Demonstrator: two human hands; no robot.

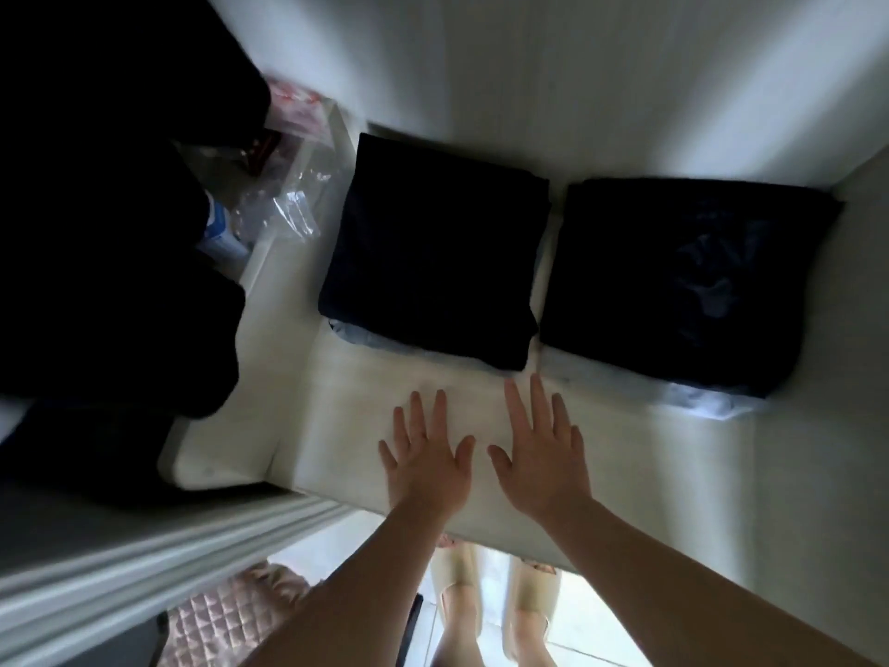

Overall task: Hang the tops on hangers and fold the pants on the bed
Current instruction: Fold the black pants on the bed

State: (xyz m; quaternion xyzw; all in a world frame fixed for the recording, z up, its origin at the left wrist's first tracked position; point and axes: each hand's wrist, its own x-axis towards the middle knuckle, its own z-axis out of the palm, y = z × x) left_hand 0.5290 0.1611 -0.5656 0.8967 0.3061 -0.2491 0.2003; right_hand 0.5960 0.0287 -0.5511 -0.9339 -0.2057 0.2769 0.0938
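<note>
Two stacks of folded dark pants lie side by side on a white shelf (336, 426). The left stack (433, 252) has a dark navy piece on top and a pale blue one showing beneath. The right stack (673, 286) is black on top with light blue fabric at its front edge. My left hand (425, 454) and my right hand (539, 450) are held flat with fingers spread over the bare shelf just in front of the stacks, holding nothing. My right fingertips nearly reach the left stack's front corner.
Dark garments (106, 233) hang at the left. Clear plastic bags (288, 204) and red packaging (293, 108) sit in a compartment left of the stacks. A white wall (577, 65) rises behind. A pink quilted cover (231, 613) and tiled floor lie below.
</note>
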